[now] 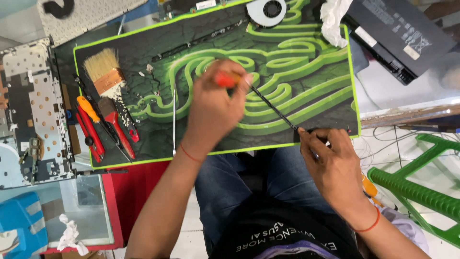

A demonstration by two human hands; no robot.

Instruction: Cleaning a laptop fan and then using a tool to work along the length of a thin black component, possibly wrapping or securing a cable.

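Observation:
My left hand [213,108] is closed around the red handle of a screwdriver [226,79], over the middle of a black and green work mat [306,57]. A thin dark strip [273,108] runs diagonally from beside that hand down to my right hand [330,160]. My right hand pinches the strip's lower end at the mat's front right edge. Both wrists wear a red thread band.
On the mat's left lie a paintbrush [108,76], red-handled pliers and cutters [103,129] and a thin metal rod [174,120]. A cooling fan [266,10] and white tissue [333,19] sit at the top. A black laptop battery [400,33] lies right, a laptop chassis [31,110] left, a green stool [421,192] lower right.

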